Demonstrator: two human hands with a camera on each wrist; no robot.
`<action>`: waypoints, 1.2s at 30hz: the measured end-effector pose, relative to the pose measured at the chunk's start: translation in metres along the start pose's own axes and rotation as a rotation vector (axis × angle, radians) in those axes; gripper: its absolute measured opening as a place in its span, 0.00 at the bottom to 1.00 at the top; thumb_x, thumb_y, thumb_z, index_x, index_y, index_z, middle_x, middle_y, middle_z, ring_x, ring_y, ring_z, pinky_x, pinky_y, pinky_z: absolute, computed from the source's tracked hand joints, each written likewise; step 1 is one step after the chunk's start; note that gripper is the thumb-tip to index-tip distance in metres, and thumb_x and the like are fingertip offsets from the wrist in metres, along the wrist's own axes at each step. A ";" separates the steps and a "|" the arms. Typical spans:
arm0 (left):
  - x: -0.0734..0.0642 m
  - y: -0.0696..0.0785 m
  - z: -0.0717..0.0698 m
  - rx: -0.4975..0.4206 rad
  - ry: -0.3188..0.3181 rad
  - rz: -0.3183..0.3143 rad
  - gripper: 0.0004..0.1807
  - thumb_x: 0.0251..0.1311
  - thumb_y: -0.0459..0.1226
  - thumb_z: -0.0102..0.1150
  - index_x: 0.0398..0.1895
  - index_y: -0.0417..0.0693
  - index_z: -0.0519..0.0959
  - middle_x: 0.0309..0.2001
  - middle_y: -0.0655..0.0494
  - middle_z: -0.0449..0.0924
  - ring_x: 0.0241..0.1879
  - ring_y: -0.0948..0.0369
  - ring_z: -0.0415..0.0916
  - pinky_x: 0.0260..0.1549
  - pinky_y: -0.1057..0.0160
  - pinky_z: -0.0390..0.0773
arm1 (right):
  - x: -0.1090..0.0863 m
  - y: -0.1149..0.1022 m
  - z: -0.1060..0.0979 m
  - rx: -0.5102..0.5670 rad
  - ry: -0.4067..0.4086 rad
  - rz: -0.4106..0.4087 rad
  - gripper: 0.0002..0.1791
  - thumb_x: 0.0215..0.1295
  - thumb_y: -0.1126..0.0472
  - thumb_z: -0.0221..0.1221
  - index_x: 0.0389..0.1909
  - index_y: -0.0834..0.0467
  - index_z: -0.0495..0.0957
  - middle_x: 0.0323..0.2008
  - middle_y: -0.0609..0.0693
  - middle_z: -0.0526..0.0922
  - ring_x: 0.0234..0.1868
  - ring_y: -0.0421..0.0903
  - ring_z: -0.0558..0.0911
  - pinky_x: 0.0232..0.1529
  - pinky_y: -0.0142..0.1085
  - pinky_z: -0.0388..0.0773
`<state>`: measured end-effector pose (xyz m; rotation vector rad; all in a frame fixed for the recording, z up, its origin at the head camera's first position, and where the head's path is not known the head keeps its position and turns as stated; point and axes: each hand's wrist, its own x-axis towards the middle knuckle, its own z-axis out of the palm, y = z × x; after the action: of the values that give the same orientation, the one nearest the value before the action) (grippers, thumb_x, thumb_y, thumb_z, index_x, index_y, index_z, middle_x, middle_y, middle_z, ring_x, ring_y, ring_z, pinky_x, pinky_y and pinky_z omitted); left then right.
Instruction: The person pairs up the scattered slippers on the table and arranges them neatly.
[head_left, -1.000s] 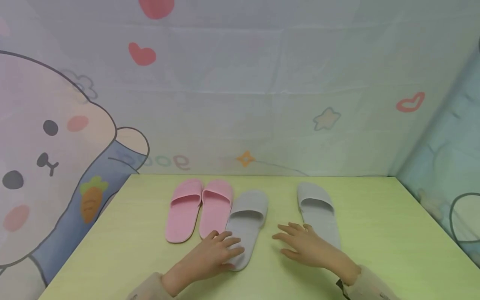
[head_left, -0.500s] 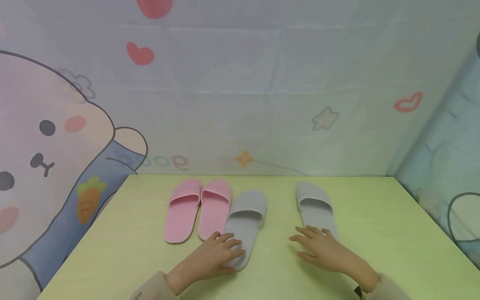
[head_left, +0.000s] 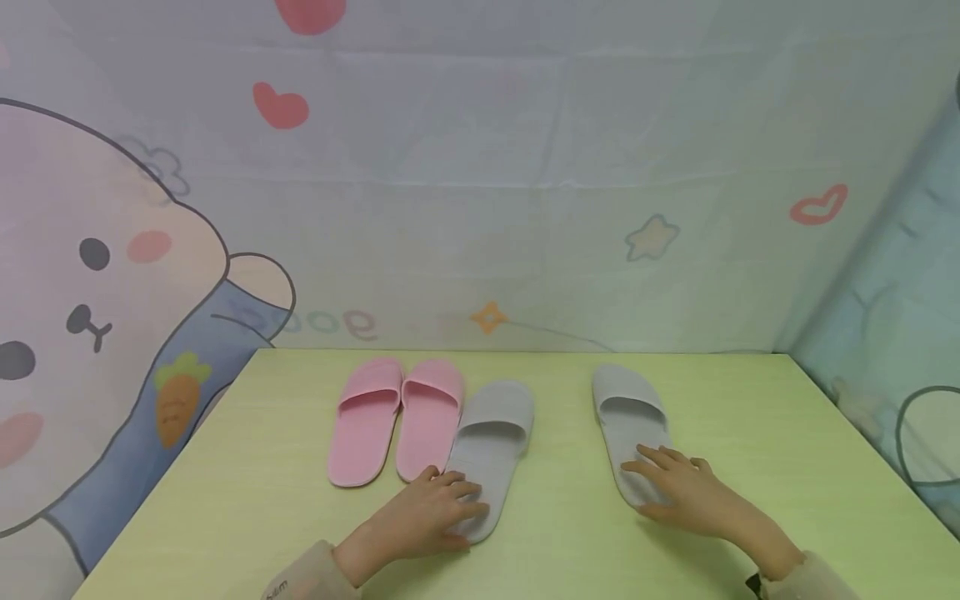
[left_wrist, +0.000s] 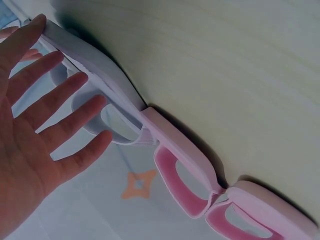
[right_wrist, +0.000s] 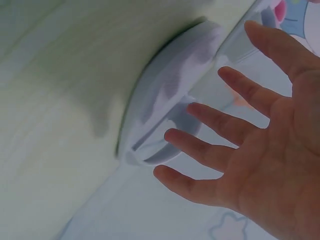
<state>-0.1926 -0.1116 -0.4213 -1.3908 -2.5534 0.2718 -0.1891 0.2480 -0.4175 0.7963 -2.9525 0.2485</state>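
Note:
Two grey slippers lie apart on the table, toes away from me. Over the heel of the left grey slipper [head_left: 491, 450] is my left hand [head_left: 416, 521], its fingers spread; in the left wrist view that slipper [left_wrist: 100, 65] shows beyond the fingertips. My right hand [head_left: 693, 492] hovers with spread fingers above the heel of the right grey slipper [head_left: 630, 417]. The right wrist view shows this slipper [right_wrist: 165, 80] past the fingers, with nothing in the palm. Next to the left grey slipper lies a pair of pink slippers, one [head_left: 430, 425] near it and one [head_left: 366, 433] farther left.
The pale yellow-green table [head_left: 787, 467] ends at a cloth backdrop [head_left: 480, 167] printed with hearts, stars and a cartoon animal [head_left: 112, 275]. More printed cloth [head_left: 900, 333] hangs along the right side.
My right hand has moved to the right, from the inner side of the right grey slipper to over its heel. The left hand and all the slippers stay in place.

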 end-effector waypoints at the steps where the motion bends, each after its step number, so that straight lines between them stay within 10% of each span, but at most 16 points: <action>1: 0.000 0.000 -0.001 -0.004 -0.007 -0.003 0.22 0.47 0.56 0.59 0.47 0.64 0.76 0.49 0.62 0.76 0.48 0.59 0.73 0.40 0.58 0.71 | -0.001 0.002 0.001 -0.002 0.001 0.002 0.28 0.48 0.50 0.63 0.52 0.52 0.71 0.57 0.61 0.70 0.53 0.67 0.70 0.39 0.63 0.66; 36: -0.006 -0.004 0.000 -0.060 -0.021 -0.010 0.16 0.48 0.51 0.60 0.43 0.67 0.78 0.47 0.64 0.79 0.43 0.64 0.75 0.35 0.64 0.69 | -0.007 0.017 0.017 -0.011 0.055 -0.018 0.27 0.49 0.46 0.61 0.52 0.48 0.72 0.53 0.63 0.72 0.47 0.67 0.73 0.36 0.62 0.68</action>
<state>-0.1927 -0.1189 -0.4207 -1.4030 -2.6048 0.2100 -0.1920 0.2632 -0.4372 0.8012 -2.8914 0.2481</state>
